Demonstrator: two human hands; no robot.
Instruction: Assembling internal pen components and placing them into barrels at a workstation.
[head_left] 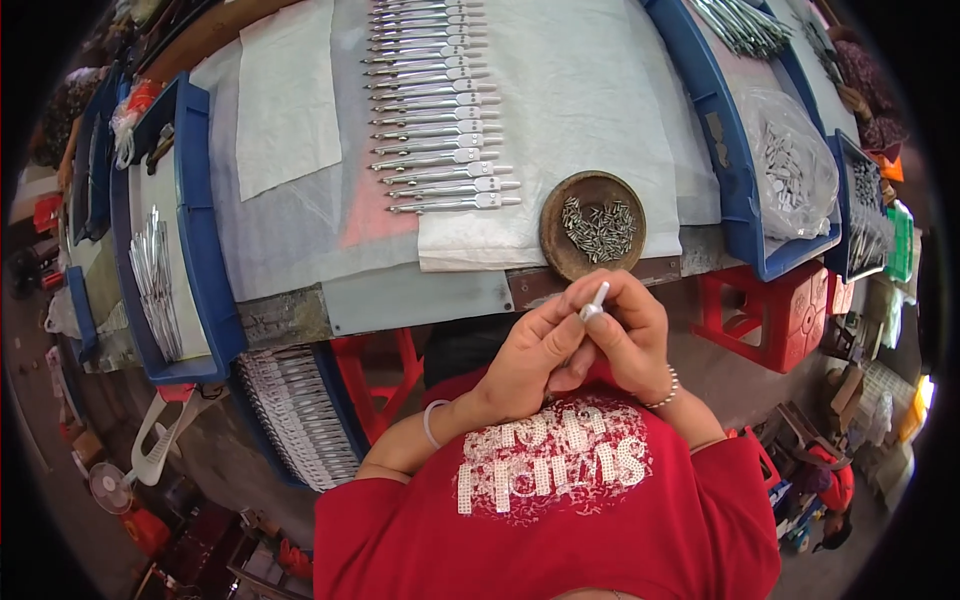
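Note:
Close to my chest, just off the table's near edge, my left hand and my right hand meet with their fingers bent inward. Between the fingertips of both is a silvery metal piece whose narrow stem points up; the fingers cover the rest of it. Right behind my hands stands a round brown bowl holding many small metal pins or screws. Farther left, a long row of slender silvery metal tools, shaped like folded drawing compasses, lies side by side on white sheeting.
Blue bins flank the table: the left bin has thin metal rods, the right bin a clear bag of small parts. Below the edge are red stools and a crate of metal parts. Other people are at the sides.

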